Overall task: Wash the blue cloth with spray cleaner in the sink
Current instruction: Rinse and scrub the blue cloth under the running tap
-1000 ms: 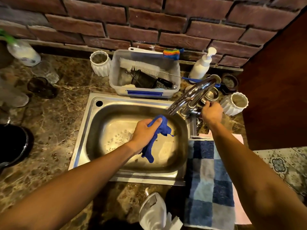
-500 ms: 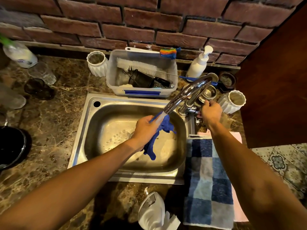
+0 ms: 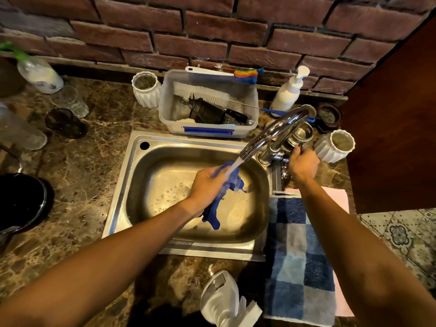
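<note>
Spray bottle in white plastic [image 3: 220, 297] lies nearest you on the brown marbled stone table [image 3: 77, 180], with a blue-and-white checked towel [image 3: 298, 253] spread just to its right. Now your left hand [image 3: 207, 186] is over the stainless steel sink [image 3: 122, 185], fingers curled tight round the crumpled blue cloth [image 3: 213, 214], and the cloth's loose tail hangs down below your wrist into the basin. Water is running: a white stream from the curved chrome tap [image 3: 273, 132] lands right on the top of the cloth beside your knuckles. Soap bubbles sit on the basin floor to the left of your hand. Your right hand [image 3: 303, 165] is at the tap's base, fingers wrapped round its handle. Just beyond that hand stands a white ribbed ceramic cup [image 3: 333, 146]. Behind the sink you've got a clear plastic tub [image 3: 208, 128] holding a white bristle bottle brush [image 3: 200, 93], and to its right a white pump dispenser bottle [image 3: 289, 90] against the red brick wall [image 3: 212, 27].
</note>
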